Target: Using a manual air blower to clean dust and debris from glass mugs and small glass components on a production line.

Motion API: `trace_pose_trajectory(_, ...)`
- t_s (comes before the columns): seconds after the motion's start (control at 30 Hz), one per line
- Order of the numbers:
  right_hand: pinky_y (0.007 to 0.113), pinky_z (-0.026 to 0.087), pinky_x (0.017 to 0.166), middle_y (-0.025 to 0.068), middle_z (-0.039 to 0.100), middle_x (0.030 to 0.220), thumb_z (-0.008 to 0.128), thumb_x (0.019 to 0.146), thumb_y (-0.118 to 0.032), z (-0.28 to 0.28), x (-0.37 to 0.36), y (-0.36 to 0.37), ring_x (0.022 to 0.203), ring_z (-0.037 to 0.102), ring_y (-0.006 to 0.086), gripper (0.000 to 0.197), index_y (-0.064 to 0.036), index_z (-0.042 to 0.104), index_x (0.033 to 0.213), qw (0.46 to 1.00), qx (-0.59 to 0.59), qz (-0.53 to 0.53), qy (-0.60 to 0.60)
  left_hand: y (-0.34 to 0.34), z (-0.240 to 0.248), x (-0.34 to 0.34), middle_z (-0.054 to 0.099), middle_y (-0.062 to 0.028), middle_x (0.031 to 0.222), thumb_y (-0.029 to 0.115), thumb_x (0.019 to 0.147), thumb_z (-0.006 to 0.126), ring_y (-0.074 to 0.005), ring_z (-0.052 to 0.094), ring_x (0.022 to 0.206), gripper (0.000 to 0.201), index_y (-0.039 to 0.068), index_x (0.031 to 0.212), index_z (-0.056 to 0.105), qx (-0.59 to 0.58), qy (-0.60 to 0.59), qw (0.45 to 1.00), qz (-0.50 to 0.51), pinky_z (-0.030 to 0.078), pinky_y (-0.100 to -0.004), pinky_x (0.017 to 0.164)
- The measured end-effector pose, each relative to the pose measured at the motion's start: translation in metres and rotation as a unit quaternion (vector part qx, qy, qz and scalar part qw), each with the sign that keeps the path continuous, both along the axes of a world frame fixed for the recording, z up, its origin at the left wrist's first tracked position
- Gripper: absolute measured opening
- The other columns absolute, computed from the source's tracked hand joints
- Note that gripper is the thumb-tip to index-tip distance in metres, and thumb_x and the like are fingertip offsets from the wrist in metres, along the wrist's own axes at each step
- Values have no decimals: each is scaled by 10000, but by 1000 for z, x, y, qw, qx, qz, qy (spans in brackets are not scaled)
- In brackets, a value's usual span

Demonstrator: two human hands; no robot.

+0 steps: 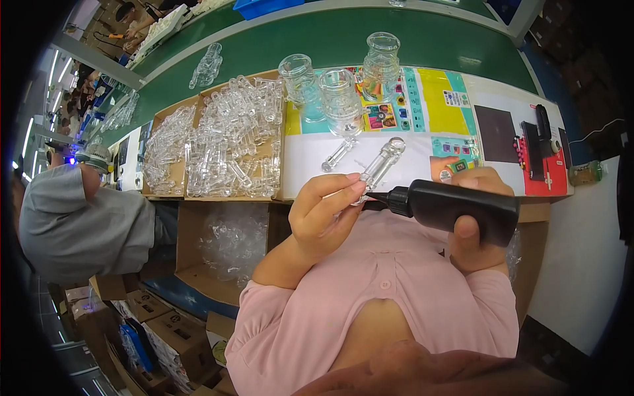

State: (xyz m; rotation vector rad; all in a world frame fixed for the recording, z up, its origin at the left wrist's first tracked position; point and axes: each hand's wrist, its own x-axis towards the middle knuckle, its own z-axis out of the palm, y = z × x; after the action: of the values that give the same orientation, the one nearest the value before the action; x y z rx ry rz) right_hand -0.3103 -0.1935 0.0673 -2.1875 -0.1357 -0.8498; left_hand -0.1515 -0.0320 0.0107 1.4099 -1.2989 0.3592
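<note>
My left hand (pixel 327 214) is closed on the lower end of a clear plastic tube (pixel 383 162) with a rounded knob on top, held tilted over the table. My right hand (pixel 479 221) grips a black squeeze bottle (pixel 462 210) lying sideways. The bottle's thin nozzle (pixel 380 197) points left, at the lower end of the tube beside my left fingertips; whether it touches cannot be made out. Just behind lies a shorter clear piece (pixel 339 154) on the white surface. Beyond it stand three clear ribbed cylinders (pixel 341 99).
On the left a cardboard tray (pixel 282 148) is heaped with clear plastic parts (pixel 241 125). Below the table edge an open carton (pixel 191 247) holds more clear pieces. A red notebook (pixel 553 178) with dark tools lies at the right. Another person in grey (pixel 86 221) sits to the left.
</note>
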Motion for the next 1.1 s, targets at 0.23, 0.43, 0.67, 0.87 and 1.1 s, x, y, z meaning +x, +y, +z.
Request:
trace_pose_trajectory(0.23,331,488,678,139,556,921,635,791,-192,-13,-2,12,782,582,244,420,-22,444,1123,994,-24,26,-105,0,1,1,590,-125,931,-137,569,687,-228,597,803,414,10,949,614,10,4,1000,-10,495,-276,657)
trace_pose_trajectory(0.43,358,485,704,145,546,943,669,774,-158,-13,-7,15,803,578,257,434,-51,437,1125,992,-48,46,-107,0,0,-1,587,-133,953,-129,594,687,-236,599,861,403,9,966,612,18,71,996,-42,498,-288,704)
trace_pose_trajectory(0.67,327,525,650,173,499,986,618,816,-165,-23,-9,12,779,584,268,424,-29,388,1145,986,-26,61,-150,7,-5,-4,562,-154,1034,-133,674,635,-245,574,991,424,-19,1062,506,28,345,917,-199,462,-314,857)
trace_pose_trajectory(0.87,308,520,573,178,505,961,584,842,-184,-28,-2,12,709,591,258,383,-27,387,1131,978,-23,60,-198,6,-1,-1,537,-184,1066,-118,724,612,-262,560,1021,384,-3,1040,425,15,503,805,-314,459,-350,890)
trace_pose_trajectory(1.1,351,504,588,184,521,974,621,799,-104,-28,-1,11,678,590,260,391,-30,410,1120,975,-18,92,-202,6,-4,2,541,-191,1060,-95,718,634,-267,563,1014,378,-3,1024,432,10,540,754,-373,466,-360,889)
